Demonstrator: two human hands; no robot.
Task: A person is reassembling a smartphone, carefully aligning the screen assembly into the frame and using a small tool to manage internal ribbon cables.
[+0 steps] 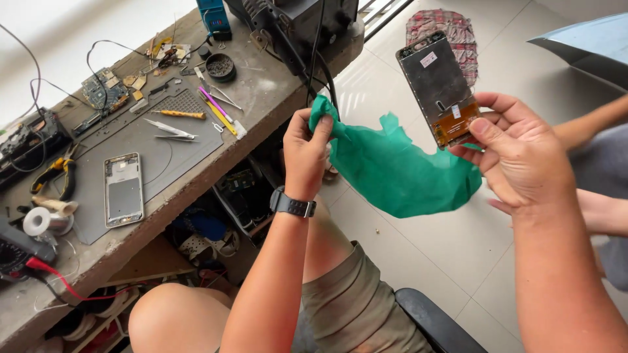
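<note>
While right hand [517, 153] pinches bare grey phone screen panel [439, 88], left hand [306, 153] grips crumpled green cloth [399, 173]; wiping step, needs steady panel.

— What's the green cloth [399, 173] like?
— Thin and matt, soft, crumpled into folds. The phone panel [439, 88] above it is dull grey metal, scuffed, with a shiny amber flex patch at its near end.
— And the bench [275, 91] on the left?
— Rough bare concrete, dusty. A matt grey rubbery mat [140, 140] lies on it, carrying bright steel tweezers [171, 131] and a silvery phone frame [123, 189].
— The floor [418, 242]?
— Smooth pale tiles, faintly glossy. The far rag [445, 29] is checked woven fabric.
</note>
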